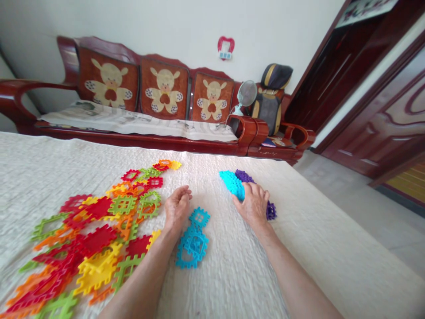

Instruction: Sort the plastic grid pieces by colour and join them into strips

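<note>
My right hand (254,201) is closed over a small pile of plastic interlocking tiles, its thumb against the bright blue tiles (232,182) and its fingers over the purple tiles (245,176). Part of that pile is hidden under the palm. To the left, my left hand (178,205) rests near the cloth with its fingers curled together, and nothing shows in it. Just right of that wrist lie several darker blue tiles (199,217), overlapping, with toothed edges and cut-out centres.
Red, yellow, orange and green tiles (122,204) spread in a heap over the left of the white cloth-covered table (229,274). Beyond its far edge stands a wooden sofa (212,146) with bear cushions. A small fan (247,93) and a chair are at the back right.
</note>
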Demonstrator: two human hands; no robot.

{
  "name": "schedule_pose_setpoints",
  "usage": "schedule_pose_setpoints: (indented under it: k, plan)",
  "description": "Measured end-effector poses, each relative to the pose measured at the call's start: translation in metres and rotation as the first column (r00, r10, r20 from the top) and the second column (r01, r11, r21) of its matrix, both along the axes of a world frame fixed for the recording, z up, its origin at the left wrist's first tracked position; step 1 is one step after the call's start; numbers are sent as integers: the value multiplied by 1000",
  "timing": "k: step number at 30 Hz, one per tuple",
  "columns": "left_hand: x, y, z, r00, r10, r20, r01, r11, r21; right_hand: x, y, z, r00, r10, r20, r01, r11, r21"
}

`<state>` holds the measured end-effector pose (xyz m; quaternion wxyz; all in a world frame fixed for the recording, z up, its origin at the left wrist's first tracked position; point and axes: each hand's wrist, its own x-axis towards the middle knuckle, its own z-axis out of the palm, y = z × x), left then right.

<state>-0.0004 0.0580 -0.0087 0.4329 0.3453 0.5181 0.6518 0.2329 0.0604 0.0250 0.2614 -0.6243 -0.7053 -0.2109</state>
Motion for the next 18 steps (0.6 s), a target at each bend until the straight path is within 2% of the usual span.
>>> schedule_pose_setpoints:
  k: [3,5,9,11,14,18]
  plan:
    - [0,0,0,1000,7,-4,-7,1000,-1,-4,-2,1,998,54,-44,-53,999,11]
    - [0,1,-1,1000,8,-6,-8,1000,-6,-9,-4,1,986,144,-85,-144,990,9]
    - [1,1,-3,999,-5,-47,6,1000,17,-23,-16,-8,897,383,-221,-404,913,-59]
    - [1,0,-1,996,-16,-88,20,999,41,-29,-26,-16,862,426,-275,-471,874,-121]
    - [0,-3,11,998,-20,-60,23,999,49,-35,-42,-27,858,424,-291,-480,862,-160]
    - [-10,-6,40,981,-29,192,36,999,-29,-40,-54,-32,878,382,-289,-432,891,-136]
